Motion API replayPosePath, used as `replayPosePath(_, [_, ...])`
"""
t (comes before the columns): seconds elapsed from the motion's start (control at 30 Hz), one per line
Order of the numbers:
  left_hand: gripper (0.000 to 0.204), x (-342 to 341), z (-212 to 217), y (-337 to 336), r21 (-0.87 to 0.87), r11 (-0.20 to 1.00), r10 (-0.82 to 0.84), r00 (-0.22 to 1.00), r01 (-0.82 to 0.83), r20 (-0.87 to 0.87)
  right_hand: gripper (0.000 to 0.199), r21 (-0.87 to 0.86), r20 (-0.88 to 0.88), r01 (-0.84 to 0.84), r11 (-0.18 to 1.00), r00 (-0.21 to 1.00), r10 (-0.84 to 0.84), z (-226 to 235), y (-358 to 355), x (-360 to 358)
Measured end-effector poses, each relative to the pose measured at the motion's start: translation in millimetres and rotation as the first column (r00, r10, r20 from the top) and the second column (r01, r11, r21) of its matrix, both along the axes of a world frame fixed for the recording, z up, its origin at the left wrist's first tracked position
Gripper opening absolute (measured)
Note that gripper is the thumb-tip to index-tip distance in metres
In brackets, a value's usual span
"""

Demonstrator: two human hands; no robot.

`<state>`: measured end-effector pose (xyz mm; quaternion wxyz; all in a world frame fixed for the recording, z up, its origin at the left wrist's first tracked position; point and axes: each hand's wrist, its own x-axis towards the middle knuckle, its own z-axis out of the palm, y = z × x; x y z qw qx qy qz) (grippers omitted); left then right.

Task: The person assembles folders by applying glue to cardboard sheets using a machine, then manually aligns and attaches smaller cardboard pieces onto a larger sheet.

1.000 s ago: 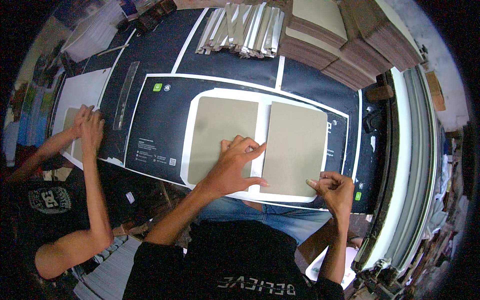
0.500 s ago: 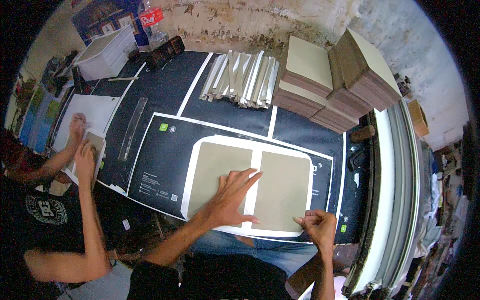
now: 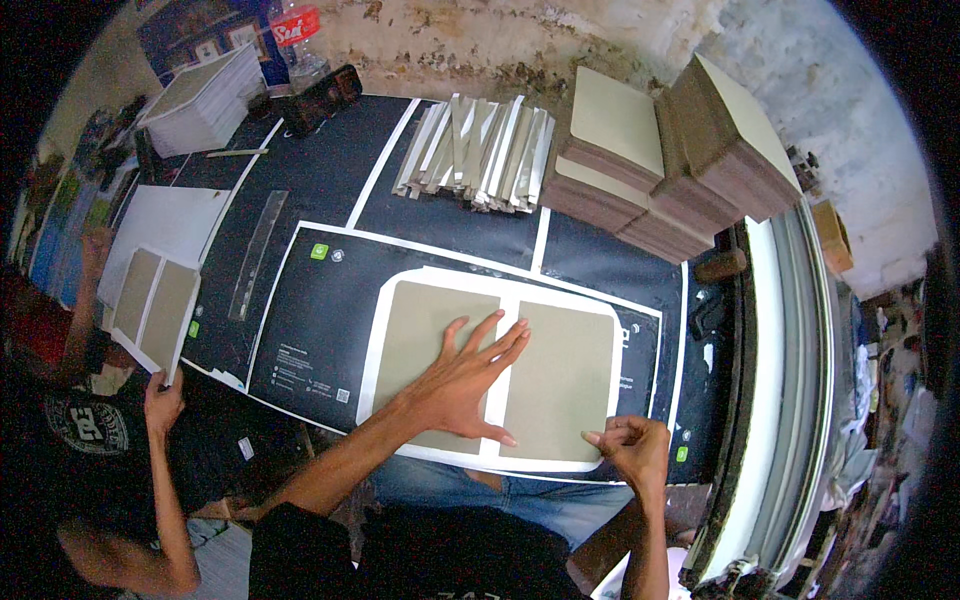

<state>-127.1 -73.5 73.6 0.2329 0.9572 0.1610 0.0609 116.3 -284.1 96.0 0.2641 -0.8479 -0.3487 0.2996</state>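
Observation:
In front of me lies a book cover (image 3: 555,380): two grey-beige boards on a white sheet, a white gap between them and white borders around. Across the gap, my left hand (image 3: 460,380) rests with its fingers spread, fingertips on both boards. At the cover's near right corner is my right hand (image 3: 638,452), its fingers curled in and the thumb tip over the board's edge. What lies between those fingers is hidden. Under the cover is a black printed sheet (image 3: 300,330) with a white border.
Behind are a heap of strips (image 3: 475,150) and tall stacks of grey board (image 3: 615,125). A clear ruler (image 3: 258,255) lies left of the sheet. At the left, a co-worker's hand (image 3: 163,402) holds a smaller two-board cover (image 3: 155,300). A book stack (image 3: 205,105) and bottle (image 3: 297,45) stand far left.
My left hand's fingers have spread a little wider on the cover; my right hand stays at the corner. The co-worker's smaller cover now shows both boards, held at its near edge.

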Motion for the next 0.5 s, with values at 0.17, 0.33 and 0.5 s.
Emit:
replayPosePath(0.17, [0.143, 1, 9, -1, 0.04, 0.999, 0.032, 0.999, -0.03, -0.036, 0.046, -0.156, 0.257, -0.053, 0.986, 0.962, 0.093, 37, 28, -14])
replayPosePath(0.33, [0.145, 7, 5, 0, 0.058, 0.998, 0.034, 0.996, -0.03, -0.081, 0.118, 0.075, 0.445, -0.476, 0.876, 0.802, 0.397, 20, 57, -19])
replayPosePath(0.5, [0.146, 11, 9, -3, 0.068, 0.997, 0.046, 0.994, -0.039, -0.098, 0.132, -0.11, 0.396, -0.546, 0.831, 0.742, 0.54, 14, 63, -21])
